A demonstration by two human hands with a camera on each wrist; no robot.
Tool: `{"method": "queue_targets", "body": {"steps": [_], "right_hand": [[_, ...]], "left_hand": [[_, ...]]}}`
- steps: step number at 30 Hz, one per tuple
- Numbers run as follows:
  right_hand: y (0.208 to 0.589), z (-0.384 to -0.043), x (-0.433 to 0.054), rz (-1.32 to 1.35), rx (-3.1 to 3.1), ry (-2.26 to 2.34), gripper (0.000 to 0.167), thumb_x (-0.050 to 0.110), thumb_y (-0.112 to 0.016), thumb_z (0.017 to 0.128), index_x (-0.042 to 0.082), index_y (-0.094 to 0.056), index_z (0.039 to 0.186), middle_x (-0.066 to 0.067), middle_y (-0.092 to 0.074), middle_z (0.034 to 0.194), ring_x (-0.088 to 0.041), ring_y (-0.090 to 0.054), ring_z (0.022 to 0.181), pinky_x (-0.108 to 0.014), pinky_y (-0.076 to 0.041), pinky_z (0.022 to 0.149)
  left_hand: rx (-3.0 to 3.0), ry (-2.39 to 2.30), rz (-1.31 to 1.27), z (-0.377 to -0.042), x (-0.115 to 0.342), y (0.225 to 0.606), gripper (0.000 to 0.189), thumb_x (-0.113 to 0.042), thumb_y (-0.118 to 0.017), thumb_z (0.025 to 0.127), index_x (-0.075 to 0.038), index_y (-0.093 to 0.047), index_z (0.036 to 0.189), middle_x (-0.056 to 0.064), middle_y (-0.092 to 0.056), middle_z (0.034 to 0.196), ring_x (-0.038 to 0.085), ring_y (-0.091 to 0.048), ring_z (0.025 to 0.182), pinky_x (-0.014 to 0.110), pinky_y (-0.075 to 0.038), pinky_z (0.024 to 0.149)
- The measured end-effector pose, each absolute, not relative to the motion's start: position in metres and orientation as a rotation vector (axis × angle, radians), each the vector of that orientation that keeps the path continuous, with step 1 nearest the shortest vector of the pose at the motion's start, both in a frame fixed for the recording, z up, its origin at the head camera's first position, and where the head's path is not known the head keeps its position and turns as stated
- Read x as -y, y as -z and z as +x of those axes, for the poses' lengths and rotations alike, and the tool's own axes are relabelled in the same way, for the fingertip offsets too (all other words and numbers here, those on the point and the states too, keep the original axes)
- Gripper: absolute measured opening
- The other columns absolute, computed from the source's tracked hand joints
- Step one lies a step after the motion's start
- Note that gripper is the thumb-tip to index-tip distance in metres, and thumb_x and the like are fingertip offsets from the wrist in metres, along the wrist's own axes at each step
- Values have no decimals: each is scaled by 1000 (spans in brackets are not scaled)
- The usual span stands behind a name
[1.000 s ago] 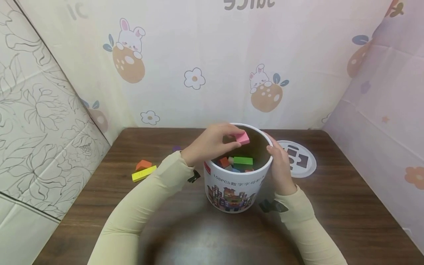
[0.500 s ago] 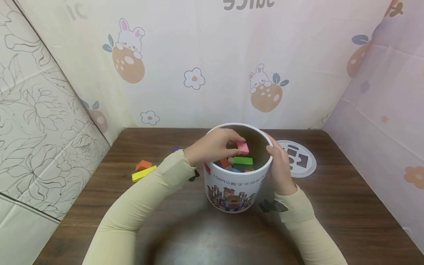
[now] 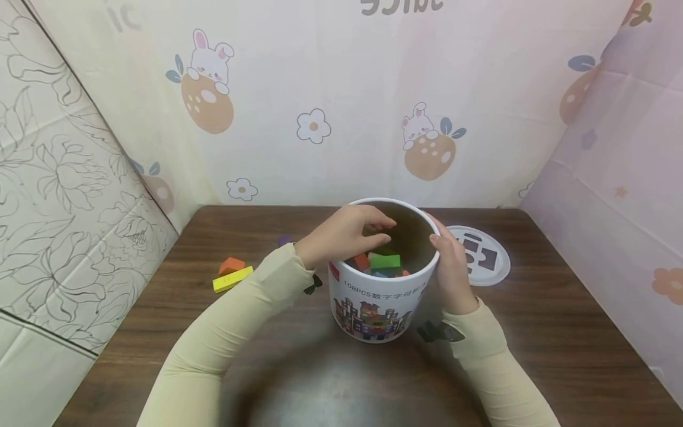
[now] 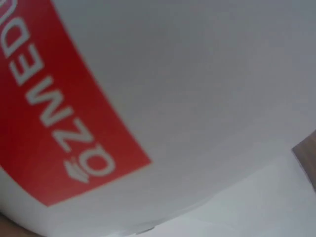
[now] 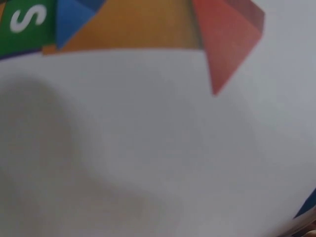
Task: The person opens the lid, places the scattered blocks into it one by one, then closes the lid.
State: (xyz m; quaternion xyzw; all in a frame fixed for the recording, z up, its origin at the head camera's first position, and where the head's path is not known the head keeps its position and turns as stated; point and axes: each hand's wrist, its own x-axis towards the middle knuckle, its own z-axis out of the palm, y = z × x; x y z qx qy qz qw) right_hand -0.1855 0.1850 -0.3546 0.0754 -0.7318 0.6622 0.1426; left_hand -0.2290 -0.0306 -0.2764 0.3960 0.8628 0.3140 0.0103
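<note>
A white printed bucket (image 3: 376, 290) stands on the table with building blocks inside, among them a green block (image 3: 385, 261) and a red block (image 3: 361, 261). My left hand (image 3: 347, 236) reaches over its left rim, thumb and fingers apart with nothing between them. No pink block shows inside. With fingers outside and thumb at the rim, my right hand (image 3: 452, 267) grips the bucket's right side. Both wrist views look closely at the bucket's wall: a red label (image 4: 64, 123) fills part of the left one, printed block shapes (image 5: 148, 24) part of the right one.
On the brown table (image 3: 331, 379), a yellow block (image 3: 232, 279) and an orange block (image 3: 232, 265) lie at the left. Behind my left wrist sits a small purple piece (image 3: 285, 240). A white lid with shaped holes (image 3: 482, 276) lies right of the bucket. Patterned cloth (image 3: 341, 77) hangs behind.
My left hand has lowered the pink block into the bucket and let it go; it is out of sight. The green block has shifted slightly. My right hand has stayed in place.
</note>
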Motion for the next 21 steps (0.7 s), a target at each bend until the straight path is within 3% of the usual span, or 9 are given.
{"method": "queue_targets", "body": {"steps": [10,21], "right_hand": [[354,-187,-183,212,2082,-1893,48,22,-31,100,14,-50,144,-8,-51,146,-12,-50,126,-19,-45,99],[355,-189,-184,228,2067,-1897,47,22,-32,100,14,-51,143,-9,-53,143,-16,-52,123,-20,-49,95]], "left_hand": [[-2871,-1261,1430,-215,52,287,27,-15,-65,94,-10,-69,120,3,-70,120,14,-63,116,26,-50,101],[-3029,-1349,1271,-209,116,307,39,-11,-66,93,-11,-60,132,5,-61,133,19,-54,125,38,-50,103]]}}
